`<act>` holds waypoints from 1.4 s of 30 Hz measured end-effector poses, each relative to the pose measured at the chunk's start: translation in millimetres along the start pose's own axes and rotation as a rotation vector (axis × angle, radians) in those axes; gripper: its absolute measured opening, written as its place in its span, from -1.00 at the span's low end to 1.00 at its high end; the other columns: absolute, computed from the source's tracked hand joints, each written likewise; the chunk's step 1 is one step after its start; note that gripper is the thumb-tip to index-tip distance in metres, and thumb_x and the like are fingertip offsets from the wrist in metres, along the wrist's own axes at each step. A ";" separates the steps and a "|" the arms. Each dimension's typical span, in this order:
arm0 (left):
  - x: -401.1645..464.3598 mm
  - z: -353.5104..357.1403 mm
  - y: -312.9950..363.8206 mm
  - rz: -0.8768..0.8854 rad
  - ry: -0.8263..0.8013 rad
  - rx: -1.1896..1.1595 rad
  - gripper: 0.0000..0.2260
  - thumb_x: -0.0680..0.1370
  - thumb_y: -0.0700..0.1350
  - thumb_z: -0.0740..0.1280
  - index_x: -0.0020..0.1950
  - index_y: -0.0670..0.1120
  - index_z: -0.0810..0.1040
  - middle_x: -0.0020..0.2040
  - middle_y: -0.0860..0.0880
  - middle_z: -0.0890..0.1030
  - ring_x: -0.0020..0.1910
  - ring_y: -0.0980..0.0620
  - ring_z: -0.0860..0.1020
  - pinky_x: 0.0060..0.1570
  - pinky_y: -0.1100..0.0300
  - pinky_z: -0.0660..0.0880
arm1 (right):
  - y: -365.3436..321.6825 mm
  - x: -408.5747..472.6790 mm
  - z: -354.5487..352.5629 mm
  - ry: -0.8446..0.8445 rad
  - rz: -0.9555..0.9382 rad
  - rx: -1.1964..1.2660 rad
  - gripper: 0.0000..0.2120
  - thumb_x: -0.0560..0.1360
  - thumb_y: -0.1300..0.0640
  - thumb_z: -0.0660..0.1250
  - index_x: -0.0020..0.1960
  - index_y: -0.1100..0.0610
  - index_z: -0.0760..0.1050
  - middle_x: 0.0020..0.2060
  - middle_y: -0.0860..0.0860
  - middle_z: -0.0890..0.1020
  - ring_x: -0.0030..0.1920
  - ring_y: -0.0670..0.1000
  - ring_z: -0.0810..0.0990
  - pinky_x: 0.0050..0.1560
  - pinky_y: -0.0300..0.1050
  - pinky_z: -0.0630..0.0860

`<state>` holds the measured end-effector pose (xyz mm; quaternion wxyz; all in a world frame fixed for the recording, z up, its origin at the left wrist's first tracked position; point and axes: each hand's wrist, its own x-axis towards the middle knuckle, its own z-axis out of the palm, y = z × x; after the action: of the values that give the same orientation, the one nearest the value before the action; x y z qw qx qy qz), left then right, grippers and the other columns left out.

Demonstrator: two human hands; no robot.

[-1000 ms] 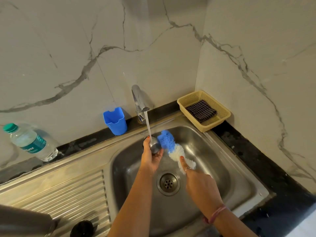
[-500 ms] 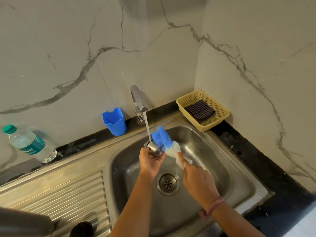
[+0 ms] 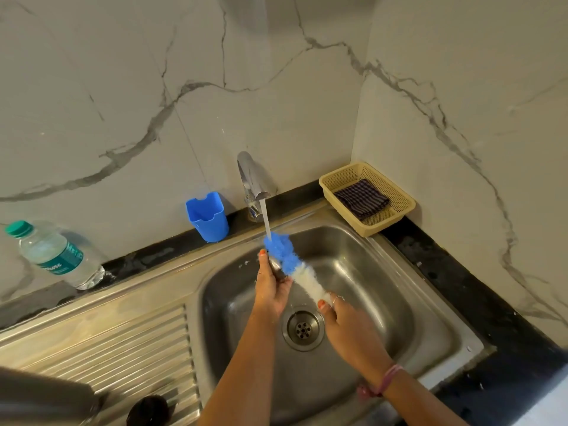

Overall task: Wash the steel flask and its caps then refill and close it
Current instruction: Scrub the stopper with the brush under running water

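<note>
Head view. The right hand (image 3: pixel 353 330) gripped the handle end of a blue-and-white bottle brush (image 3: pixel 292 265); the left hand (image 3: pixel 272 287) pinched a small steel cap (image 3: pixel 275 265) over the sink (image 3: pixel 430 302), under the tap (image 3: pixel 253 182) stream. The flask body at the lower left edge was blurred. Risk, as judged: the wet cap could slip from the fingers towards the drain (image 3: pixel 303 329), and bristles could spray water at the basket (image 3: pixel 367 198).
</note>
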<state>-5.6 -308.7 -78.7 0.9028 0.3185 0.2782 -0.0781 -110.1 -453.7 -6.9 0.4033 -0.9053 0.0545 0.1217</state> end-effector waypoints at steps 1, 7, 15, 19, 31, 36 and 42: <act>1.1 -1.2 -1.3 0.008 -0.008 -0.006 -0.55 0.64 0.11 0.23 0.38 -0.17 0.49 0.08 -0.16 0.68 0.08 -0.06 0.65 0.33 -0.09 0.47 | -0.5 -2.6 1.1 0.001 -0.025 -0.008 -0.59 0.65 -0.03 0.04 0.47 0.03 0.27 0.07 0.01 0.63 -0.05 -0.06 0.59 -0.27 -0.35 0.35; -5.1 3.2 -2.7 -0.012 0.021 -0.147 -0.62 0.68 0.02 0.19 0.38 -0.21 0.42 0.21 -0.29 0.59 0.15 -0.21 0.61 0.07 -0.12 0.60 | 5.2 13.8 2.0 0.014 0.048 -0.011 -0.62 0.65 -0.03 0.04 0.41 0.04 0.35 -0.06 -0.02 0.61 -0.19 -0.09 0.53 -0.26 -0.27 0.42; -4.5 3.5 1.6 -0.072 0.071 -0.033 -0.47 0.53 0.21 0.35 0.31 -0.17 0.54 0.10 -0.17 0.69 0.03 -0.04 0.68 -0.02 0.12 0.60 | 8.7 14.4 8.2 -0.007 0.053 -0.015 -0.61 0.65 -0.02 0.03 0.44 0.04 0.32 -0.16 -0.08 0.58 -0.26 -0.13 0.53 -0.26 -0.28 0.42; -7.6 3.7 2.3 -0.037 0.042 -0.046 -0.57 0.60 0.08 0.32 0.30 -0.22 0.53 0.06 -0.18 0.70 0.09 -0.08 0.66 0.23 -0.02 0.54 | 3.2 6.8 9.9 0.008 -0.011 -0.041 -0.58 0.65 -0.06 0.02 0.47 0.01 0.26 0.13 -0.01 0.60 0.06 -0.01 0.59 0.05 -0.16 0.48; 0.2 -2.1 7.6 -0.021 0.045 0.257 -0.64 0.57 0.10 0.35 0.22 -0.13 0.53 0.10 -0.17 0.64 0.03 -0.05 0.62 -0.03 0.14 0.58 | 24.6 19.6 6.9 -0.013 0.109 0.026 -0.64 0.64 -0.01 0.07 0.36 0.08 0.38 -0.28 -0.14 0.47 -0.36 -0.21 0.39 -0.36 -0.28 0.32; 5.6 -18.9 4.7 0.228 0.036 0.768 -0.41 0.33 -0.15 0.63 0.29 -0.08 0.48 0.10 -0.06 0.64 0.06 -0.02 0.64 0.09 0.04 0.61 | 39.7 16.9 4.9 -0.044 0.166 0.016 -0.66 0.65 0.04 0.08 0.37 0.10 0.37 -0.28 -0.12 0.50 -0.31 -0.16 0.50 -0.38 -0.29 0.34; 13.0 -17.5 12.9 0.389 0.096 0.992 -0.28 0.12 0.01 0.70 0.22 0.10 0.51 0.20 0.01 0.56 0.15 0.07 0.56 0.20 0.01 0.57 | 44.4 15.1 10.5 -0.070 0.189 0.044 -0.63 0.64 0.02 0.10 0.39 0.12 0.36 -0.28 -0.07 0.54 -0.36 -0.15 0.48 -0.33 -0.28 0.38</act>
<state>1.4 -287.3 -90.3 0.6279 0.7559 0.1847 -0.0169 -106.1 -475.6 -49.5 0.4113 -0.8823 0.1284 0.1895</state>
